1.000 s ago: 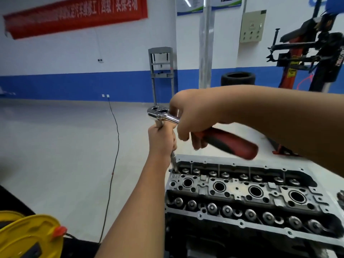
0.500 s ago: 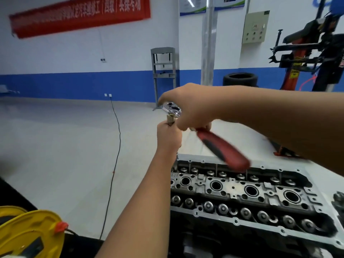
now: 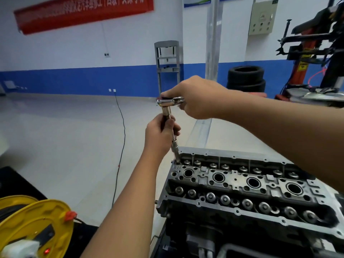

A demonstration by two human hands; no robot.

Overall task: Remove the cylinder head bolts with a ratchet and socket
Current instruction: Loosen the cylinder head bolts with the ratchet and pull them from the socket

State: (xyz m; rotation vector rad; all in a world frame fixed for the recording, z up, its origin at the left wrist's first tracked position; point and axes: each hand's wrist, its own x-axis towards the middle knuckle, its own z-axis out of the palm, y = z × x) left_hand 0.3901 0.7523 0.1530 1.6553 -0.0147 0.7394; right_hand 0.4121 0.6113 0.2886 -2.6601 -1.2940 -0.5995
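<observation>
My left hand (image 3: pixel 161 134) grips the extension (image 3: pixel 174 144), seated in the far left corner bolt hole of the head (image 3: pixel 242 181). My right hand (image 3: pixel 195 97) curls around the ratchet (image 3: pixel 170 101). No loose bolts show; I judge removal barely begun.

1 head-worn view looks forward and down, close over the cylinder head (image 3: pixel 242 183).

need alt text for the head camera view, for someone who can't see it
A person's left hand grips an extension bar standing in the far-left corner of a cylinder head, while the right hand holds the ratchet on top. Workshop floor behind.
</observation>
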